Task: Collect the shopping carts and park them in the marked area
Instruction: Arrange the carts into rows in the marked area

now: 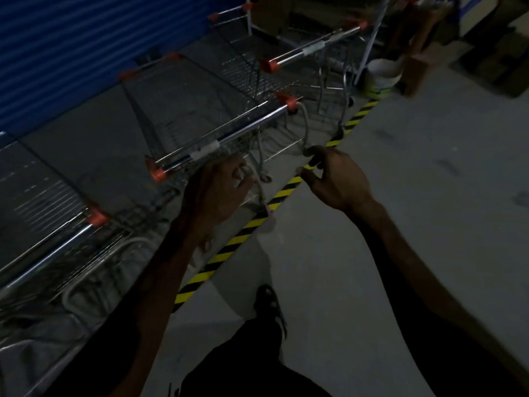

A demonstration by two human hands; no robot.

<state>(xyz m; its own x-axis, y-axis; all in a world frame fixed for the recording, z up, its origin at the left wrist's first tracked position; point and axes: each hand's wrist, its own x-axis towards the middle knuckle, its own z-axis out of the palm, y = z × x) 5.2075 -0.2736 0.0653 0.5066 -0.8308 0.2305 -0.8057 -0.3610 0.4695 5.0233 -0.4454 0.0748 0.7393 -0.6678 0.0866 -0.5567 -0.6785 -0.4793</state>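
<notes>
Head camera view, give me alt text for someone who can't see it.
Two bare hands, left hand and right hand, hover empty just behind a shopping cart's handle. Three carts stand side by side behind yellow-and-black floor tape, facing a blue shutter. The scene is dim.

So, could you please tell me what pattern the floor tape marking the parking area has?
The floor tape has diagonal yellow and black stripes, shown in the head view.

My two forearms are bare — no sleeve, no watch and no bracelet shows on them. My left hand [217, 190] and right hand [336, 179] have no gloves and no rings that I can see. Lower down, my trousers [257, 359] are black, and my shoe [269, 303] is dark — its details are lost in the dim light.
</notes>
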